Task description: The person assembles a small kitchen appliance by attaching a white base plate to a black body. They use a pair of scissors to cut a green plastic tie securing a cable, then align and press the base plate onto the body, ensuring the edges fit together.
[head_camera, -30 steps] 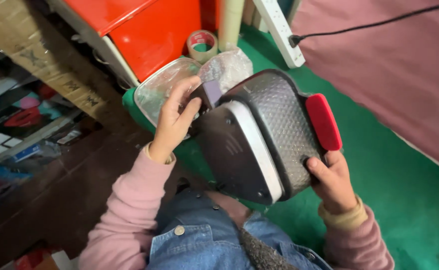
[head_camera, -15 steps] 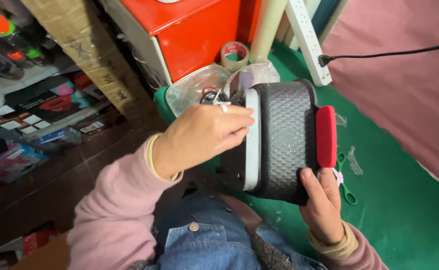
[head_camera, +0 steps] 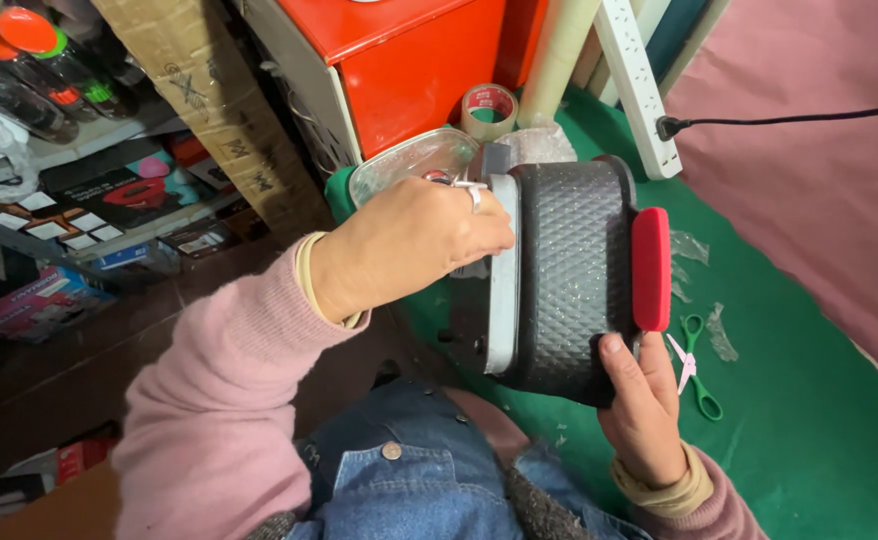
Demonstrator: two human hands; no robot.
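Observation:
A dark grey pot-shaped appliance (head_camera: 569,270) with a diamond-textured wall, a light grey band and a red handle (head_camera: 651,268) lies tipped on its side above my lap. My right hand (head_camera: 644,405) grips it from below, thumb on the wall near the red handle. My left hand (head_camera: 409,245), a ring on one finger, presses over the appliance's left end at the grey band, fingers curled against it. What the fingers touch there is hidden.
A clear plastic lid (head_camera: 409,160) and a roll of tape (head_camera: 489,108) lie behind the appliance by a red cabinet (head_camera: 409,60). Green scissors (head_camera: 694,365) rest on the green mat (head_camera: 809,440). A white power strip (head_camera: 639,80) and shelves of boxes (head_camera: 89,210) flank the spot.
The appliance has been turned so its wall faces up and the red handle points right. My left hand has moved from its far rim onto the grey-banded left end.

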